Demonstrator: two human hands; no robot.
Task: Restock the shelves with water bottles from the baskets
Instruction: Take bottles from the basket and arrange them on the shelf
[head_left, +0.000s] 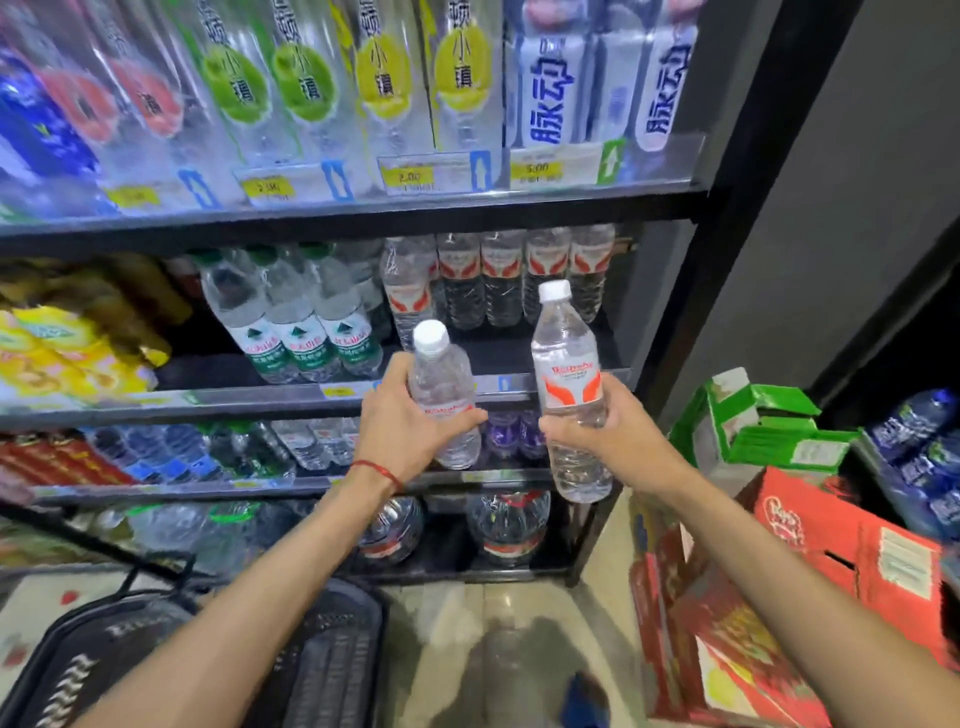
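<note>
My left hand (400, 426) grips a clear water bottle (441, 379) with a white cap and a red label, held up in front of the middle shelf. My right hand (608, 431) grips a second, matching water bottle (569, 374) upright, a little higher and to the right. Both bottles hover before the front edge of the black shelf (519, 358). At the back of that shelf stands a row of the same red-labelled bottles (524, 275). A dark plastic basket (332, 660) sits on the floor below my left forearm; its contents are hidden.
Green-labelled bottles (306, 332) stand left of the open shelf space. Tall bottles fill the upper shelf; large jugs (509, 525) sit at the bottom. Red cardboard boxes (779, 597) and a green box (753, 421) are stacked at the right. Tiled floor (519, 649) lies between basket and boxes.
</note>
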